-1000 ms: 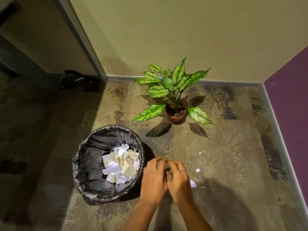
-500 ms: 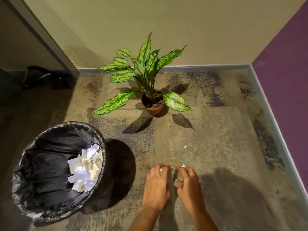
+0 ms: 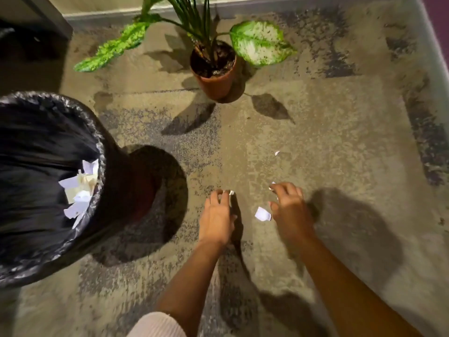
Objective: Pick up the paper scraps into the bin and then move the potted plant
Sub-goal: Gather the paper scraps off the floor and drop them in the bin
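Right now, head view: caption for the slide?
Cleanup: left hand and right hand reach for paper scraps on the floor; bin to the left, potted plant beyond.

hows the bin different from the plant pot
The bin is much bigger than the plant pot. The bin is lined with a black bag; the plant pot is bare terracotta. The bin holds white paper scraps; the plant pot holds soil and a leafy plant. Both are round, open-topped and stand upright on the floor.
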A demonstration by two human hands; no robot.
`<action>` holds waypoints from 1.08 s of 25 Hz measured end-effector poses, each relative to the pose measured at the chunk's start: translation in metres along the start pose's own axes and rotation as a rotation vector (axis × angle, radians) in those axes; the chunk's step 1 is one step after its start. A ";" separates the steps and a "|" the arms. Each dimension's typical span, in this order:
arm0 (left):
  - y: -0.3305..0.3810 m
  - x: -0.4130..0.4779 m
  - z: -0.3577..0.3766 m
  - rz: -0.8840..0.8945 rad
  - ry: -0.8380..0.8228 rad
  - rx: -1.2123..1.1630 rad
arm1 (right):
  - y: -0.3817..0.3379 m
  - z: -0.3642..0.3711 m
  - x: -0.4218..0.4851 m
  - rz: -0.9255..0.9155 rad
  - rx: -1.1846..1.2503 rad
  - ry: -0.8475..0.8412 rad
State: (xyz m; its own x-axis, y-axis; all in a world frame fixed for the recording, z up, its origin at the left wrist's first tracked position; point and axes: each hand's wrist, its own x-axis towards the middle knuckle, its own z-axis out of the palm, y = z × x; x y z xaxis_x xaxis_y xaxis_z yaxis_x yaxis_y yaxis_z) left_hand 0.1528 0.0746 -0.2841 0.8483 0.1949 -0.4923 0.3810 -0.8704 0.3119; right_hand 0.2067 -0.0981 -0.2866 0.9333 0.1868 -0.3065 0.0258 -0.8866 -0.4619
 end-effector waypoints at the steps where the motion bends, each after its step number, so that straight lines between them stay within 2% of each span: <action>1: -0.006 0.004 0.006 -0.022 0.009 -0.013 | 0.004 0.005 0.009 -0.006 -0.014 -0.014; 6: -0.027 0.036 0.024 -0.037 0.051 -0.077 | 0.014 0.013 0.076 -0.060 -0.172 -0.151; 10: -0.036 0.049 0.033 0.004 0.115 -0.041 | 0.019 0.017 0.110 -0.139 -0.469 -0.304; 12: -0.038 0.050 0.033 0.022 0.134 -0.020 | 0.022 0.020 0.112 -0.133 -0.433 -0.343; 15: -0.039 0.049 0.032 0.054 0.153 -0.037 | 0.025 0.021 0.101 -0.129 -0.344 -0.291; 19: -0.032 0.054 0.035 0.050 0.209 -0.091 | 0.033 0.037 0.057 -0.172 -0.136 -0.064; 22: -0.028 0.057 0.036 0.034 0.223 -0.092 | 0.035 0.052 0.019 -0.123 -0.111 0.050; 25: -0.027 0.058 0.034 0.065 0.204 -0.013 | 0.037 0.058 0.014 -0.116 -0.192 0.025; 27: -0.023 0.056 0.033 0.068 0.184 -0.003 | 0.039 0.054 0.025 -0.063 -0.160 -0.035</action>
State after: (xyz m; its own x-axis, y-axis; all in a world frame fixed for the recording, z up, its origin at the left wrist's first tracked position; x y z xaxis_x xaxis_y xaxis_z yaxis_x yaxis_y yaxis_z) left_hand 0.1793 0.0908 -0.3460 0.9249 0.2158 -0.3131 0.3218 -0.8829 0.3420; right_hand 0.2116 -0.1050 -0.3574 0.9150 0.2564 -0.3117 0.1429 -0.9281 -0.3439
